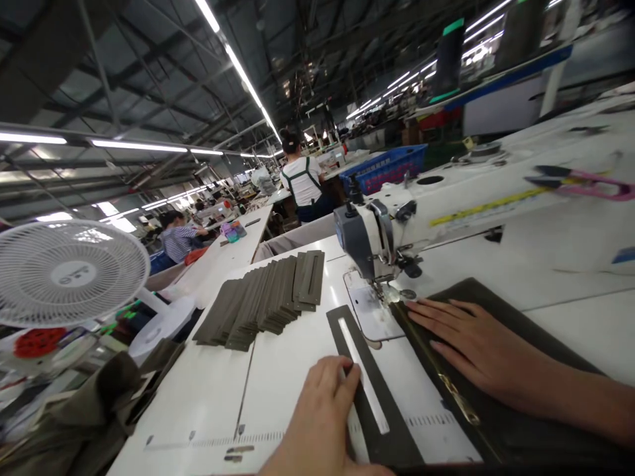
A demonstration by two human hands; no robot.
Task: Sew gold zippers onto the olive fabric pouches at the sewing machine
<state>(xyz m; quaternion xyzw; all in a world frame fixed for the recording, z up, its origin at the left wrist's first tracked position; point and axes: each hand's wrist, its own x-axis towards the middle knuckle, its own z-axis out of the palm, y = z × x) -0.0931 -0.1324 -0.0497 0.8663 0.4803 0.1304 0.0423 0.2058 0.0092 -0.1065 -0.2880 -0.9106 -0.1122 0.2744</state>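
My left hand (320,413) has its thumb and fingers closed on the left edge of an olive slotted fabric strip (394,430). The strip lies on the white sewing table, and the table's white top shows through its long slot. To the right, my right hand (471,337) lies flat with fingers stretched out on a dark fabric panel (536,330). A zipper with a gold pull (459,396) runs along that panel's left edge. The panel's far end lies by the needle area of the sewing machine (374,248), just beyond my right fingertips.
A fanned stack of olive slotted strips (268,297) lies at the left. Pink-handled snips (595,185) rest on the machine arm, near a yellow measuring tape (489,206). A white fan (74,274) stands far left. Beyond are a blue crate (384,168) and a seated person (302,178).
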